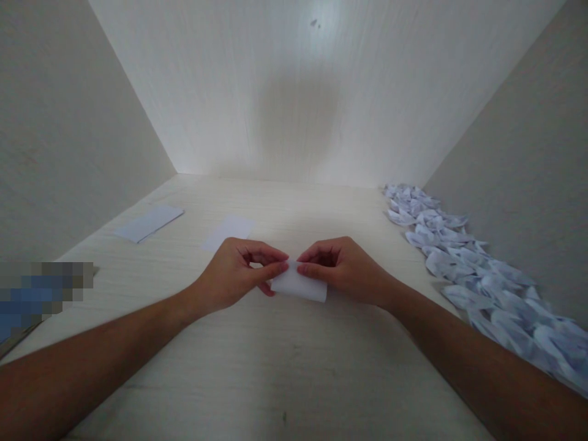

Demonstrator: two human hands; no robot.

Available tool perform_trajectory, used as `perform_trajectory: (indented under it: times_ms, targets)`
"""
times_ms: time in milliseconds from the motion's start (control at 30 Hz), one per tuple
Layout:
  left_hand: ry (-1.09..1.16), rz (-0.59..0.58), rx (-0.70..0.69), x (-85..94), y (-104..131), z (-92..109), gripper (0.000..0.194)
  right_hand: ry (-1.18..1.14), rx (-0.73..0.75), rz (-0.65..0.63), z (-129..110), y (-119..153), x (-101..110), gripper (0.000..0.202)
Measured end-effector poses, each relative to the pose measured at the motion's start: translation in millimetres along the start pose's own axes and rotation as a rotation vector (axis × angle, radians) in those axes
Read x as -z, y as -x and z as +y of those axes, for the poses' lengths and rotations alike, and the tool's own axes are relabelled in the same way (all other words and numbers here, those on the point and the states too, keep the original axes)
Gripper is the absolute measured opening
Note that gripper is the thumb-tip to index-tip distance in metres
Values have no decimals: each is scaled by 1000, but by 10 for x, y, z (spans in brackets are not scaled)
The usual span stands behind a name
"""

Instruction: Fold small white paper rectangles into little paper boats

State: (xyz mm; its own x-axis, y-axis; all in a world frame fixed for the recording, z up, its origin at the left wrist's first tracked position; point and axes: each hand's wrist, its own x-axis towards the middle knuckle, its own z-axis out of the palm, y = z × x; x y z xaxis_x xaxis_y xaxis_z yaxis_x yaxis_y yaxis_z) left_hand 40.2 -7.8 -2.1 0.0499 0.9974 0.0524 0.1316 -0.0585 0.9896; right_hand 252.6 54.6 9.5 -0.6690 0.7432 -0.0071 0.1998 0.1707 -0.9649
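Across the pale tabletop (294, 367), many folded papers (468, 263) looked done, flat sheets (151, 223) lay unworked, and my left fingers (275, 269) and right fingers (315, 271) pinched a white sheet (301, 288), seemingly mid-fold.

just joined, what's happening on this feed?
A person pinches a small piece of white paper between the left hand and right hand, thumbs close together at its top edge, above a pale tabletop. Beyond the left hand lies a loose sheet, with a stack of paper further left. Many folded paper pieces are heaped along the right wall.
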Motion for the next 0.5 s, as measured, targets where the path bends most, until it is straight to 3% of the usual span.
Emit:
perform_trajectory:
  times_ms: [200,400,500]
  targets:
    - [10,-46,0,-25,38,10,17,131,31,-40,-25,29,-24,18]
    - [147,6,-45,-56,51,16,41,79,73,122,-49,6,-64,19]
    - [178,57,-62,-81,63,27,35,26,71,213,-56,0,-85,21]
